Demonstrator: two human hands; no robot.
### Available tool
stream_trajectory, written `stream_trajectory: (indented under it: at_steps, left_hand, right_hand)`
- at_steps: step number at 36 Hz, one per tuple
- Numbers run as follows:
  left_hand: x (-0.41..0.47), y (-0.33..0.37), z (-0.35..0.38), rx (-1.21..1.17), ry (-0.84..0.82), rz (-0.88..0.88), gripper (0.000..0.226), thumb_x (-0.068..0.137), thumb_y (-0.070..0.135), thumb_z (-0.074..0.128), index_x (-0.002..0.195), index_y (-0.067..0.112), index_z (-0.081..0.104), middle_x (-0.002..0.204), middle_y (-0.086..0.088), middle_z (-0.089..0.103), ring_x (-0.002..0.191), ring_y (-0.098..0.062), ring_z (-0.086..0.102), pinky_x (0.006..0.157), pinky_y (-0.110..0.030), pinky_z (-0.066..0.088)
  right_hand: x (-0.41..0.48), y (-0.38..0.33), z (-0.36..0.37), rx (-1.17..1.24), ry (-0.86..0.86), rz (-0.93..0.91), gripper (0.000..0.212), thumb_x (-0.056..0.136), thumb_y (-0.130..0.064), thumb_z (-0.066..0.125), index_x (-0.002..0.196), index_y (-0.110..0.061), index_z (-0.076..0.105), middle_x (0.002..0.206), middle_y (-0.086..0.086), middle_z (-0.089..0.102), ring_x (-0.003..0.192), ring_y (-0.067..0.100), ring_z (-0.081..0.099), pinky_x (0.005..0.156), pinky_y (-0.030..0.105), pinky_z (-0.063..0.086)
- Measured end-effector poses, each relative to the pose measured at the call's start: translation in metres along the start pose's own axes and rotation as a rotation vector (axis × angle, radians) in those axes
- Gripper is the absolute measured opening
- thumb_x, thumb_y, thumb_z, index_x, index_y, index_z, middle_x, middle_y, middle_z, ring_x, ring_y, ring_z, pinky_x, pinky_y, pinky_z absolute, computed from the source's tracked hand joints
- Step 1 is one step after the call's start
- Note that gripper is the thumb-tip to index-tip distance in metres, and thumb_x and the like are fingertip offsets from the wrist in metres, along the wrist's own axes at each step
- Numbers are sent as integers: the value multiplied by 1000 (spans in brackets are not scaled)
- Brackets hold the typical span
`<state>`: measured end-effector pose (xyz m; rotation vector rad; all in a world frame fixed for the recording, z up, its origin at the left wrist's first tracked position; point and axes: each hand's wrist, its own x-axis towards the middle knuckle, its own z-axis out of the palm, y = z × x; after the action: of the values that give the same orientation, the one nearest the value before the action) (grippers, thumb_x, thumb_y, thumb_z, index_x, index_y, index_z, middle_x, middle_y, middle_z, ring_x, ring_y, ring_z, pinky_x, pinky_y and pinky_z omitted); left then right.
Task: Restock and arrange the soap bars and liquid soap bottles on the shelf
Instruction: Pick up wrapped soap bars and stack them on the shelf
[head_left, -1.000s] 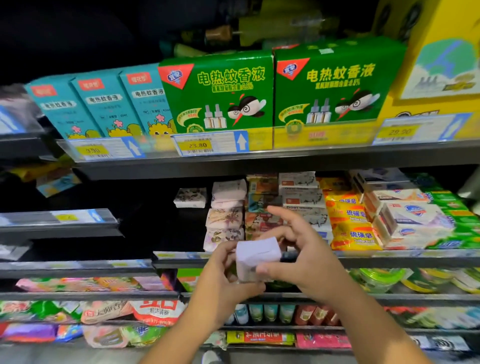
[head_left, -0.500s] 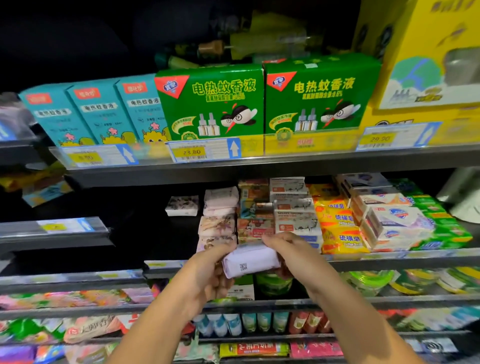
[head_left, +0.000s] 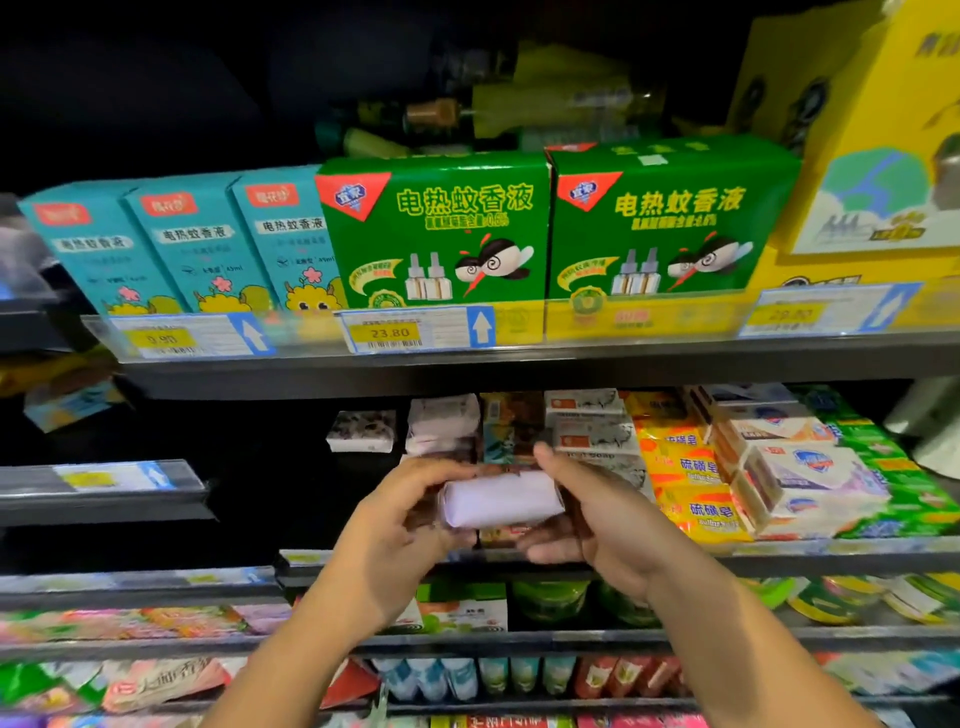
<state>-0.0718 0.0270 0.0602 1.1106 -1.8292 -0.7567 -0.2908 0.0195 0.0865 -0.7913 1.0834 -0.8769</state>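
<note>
Just above shelf edge (head_left: 779, 556), white soap bar (head_left: 498, 501) gripped between left hand (head_left: 395, 530) and right hand (head_left: 613, 525); dark gap (head_left: 270, 493) leftward.

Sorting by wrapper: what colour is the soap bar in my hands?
Soap bar: pale lilac, head view.

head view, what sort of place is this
Most likely a shop aisle, supermarket or convenience store: the shelf carries a price tag reading 23.80, identical green boxes stand in a row, and soap packs are stacked below. The left hand and right hand hold a white wrapped bar.
</note>
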Motion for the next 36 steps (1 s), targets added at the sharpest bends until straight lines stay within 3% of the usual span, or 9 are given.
stream_trajectory:
  at_steps: [3,7,12,17,21,28,30,32,36]
  left_hand:
    - [4,-2,-7,73,-75,-19,74,76,11,83,132,48,52,126,23,56,118,11,52,94,-8,43]
    - [4,-13,-19,260,-283,11,95,75,33,87,149,37,27,145,26,29,133,19,27,107,-4,25]
    - [8,-26,-23,422,-95,49,83,76,70,64,143,24,48,133,16,43,126,5,33,108,-4,20]
    - [-2,-48,-25,627,-103,81,58,92,43,50,142,14,47,133,-4,49,124,-24,45,110,-11,18]
    - [-12,-64,-29,687,-60,53,56,98,39,45,143,4,44,136,-12,47,127,-26,42,112,-8,14]
    - [-5,-96,-49,767,-55,-5,59,98,45,43,139,3,47,132,-17,52,122,-25,41,108,-18,23]
    - [-1,-112,-57,781,-54,-73,57,96,42,48,138,2,49,131,-18,53,120,-29,43,107,-31,35]
    - [3,-127,-64,807,-49,-163,52,94,23,58,140,1,48,133,-20,50,123,-33,43,106,-43,42]
    - [13,-140,-74,824,-173,-330,57,95,8,55,148,6,37,144,-15,40,130,-32,35,112,-34,29]
  right_hand:
    - [10,1,6,20,14,-60,18,94,-12,63,111,-6,67,99,14,74,83,24,74,61,36,62]
    - [22,7,14,-104,-26,-143,27,88,-1,69,112,-14,69,86,3,72,74,15,70,56,27,55]
    - [41,17,27,-192,-95,-198,36,83,-4,76,108,-29,70,111,6,73,100,26,71,87,49,59]
    - [63,26,46,-406,-61,-278,34,86,-15,75,103,-43,68,110,-5,71,98,16,70,84,40,60]
    - [79,31,59,-501,-63,-307,34,86,-22,75,111,-43,65,111,-12,70,100,6,67,89,34,58]
    - [105,38,79,-322,-133,-168,26,97,-11,61,112,-32,60,116,-8,67,96,12,68,87,41,60]
    - [111,40,79,-530,-70,-197,30,99,-21,57,128,-29,56,128,-6,62,99,15,67,89,36,58]
    - [111,41,77,-977,-20,-308,37,100,-29,51,137,-27,50,134,1,59,112,24,63,92,35,52]
    - [106,52,80,-1565,-185,-454,36,96,-8,43,130,-15,51,136,11,53,119,33,55,98,38,49]
